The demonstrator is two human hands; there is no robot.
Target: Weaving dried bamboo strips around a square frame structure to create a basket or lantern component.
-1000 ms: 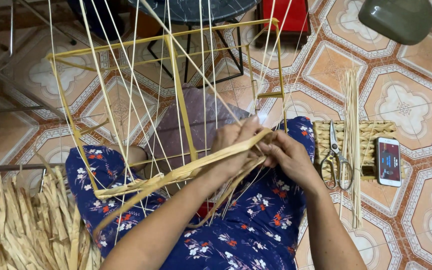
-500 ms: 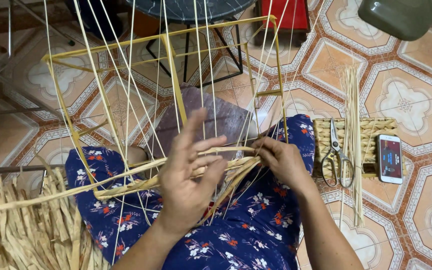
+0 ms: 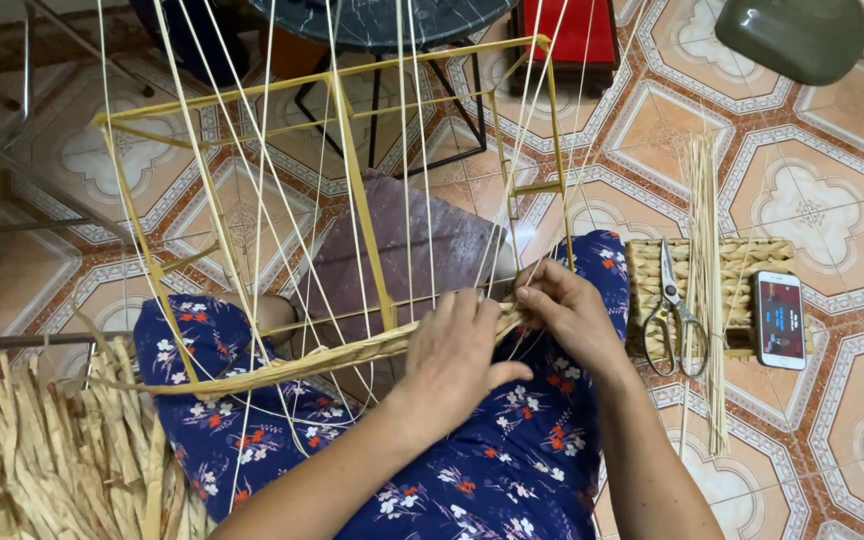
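Against the yellow frame (image 3: 362, 215), both hands (image 3: 457, 350) (image 3: 562, 310) press woven strip (image 3: 282, 368).

You have a yellow frame (image 3: 357, 190) strung with pale cream strands (image 3: 410, 150) over your navy dress (image 3: 512, 470), which is patterned with small red and white flowers. The strip (image 3: 292, 367) and the heap (image 3: 42, 470) are straw-tan. The floor (image 3: 852, 440) has terracotta, cream and green ornamental tiles. The scissors (image 3: 674, 312) are silver, and the phone (image 3: 780, 319) is white-edged with a dark red screen.

Left hand (image 3: 459, 352) palm-down, fingers curled closed; right hand (image 3: 564, 312) just beside, fingertips pinched; forearms converging.
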